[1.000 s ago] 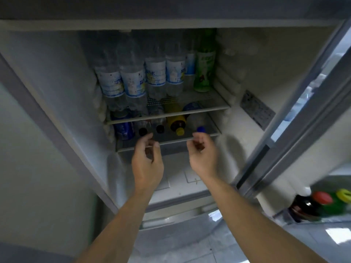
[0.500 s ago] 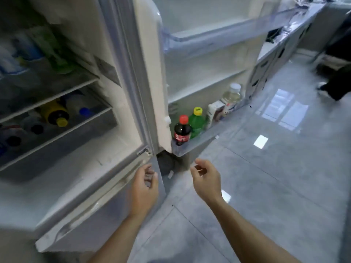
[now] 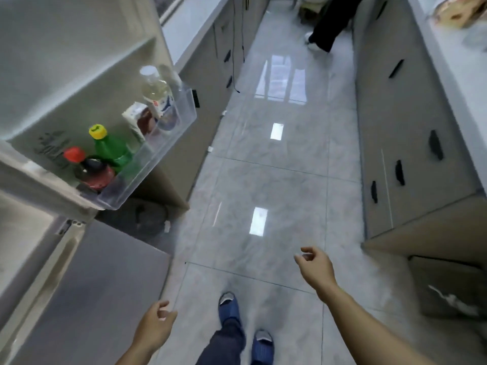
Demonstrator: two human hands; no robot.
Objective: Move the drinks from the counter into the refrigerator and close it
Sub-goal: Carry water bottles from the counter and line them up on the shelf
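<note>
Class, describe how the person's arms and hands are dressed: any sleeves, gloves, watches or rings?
Both forearms are bare, with no sleeves in view. The left hand and right hand wear no gloves, and no watch, bracelet or ring shows on either.

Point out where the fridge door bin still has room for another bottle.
Door bin: crowded along the back wall, from the red-capped bottle and green bottle past the carton to the clear bottle. A bare strip runs along the front wall.
</note>
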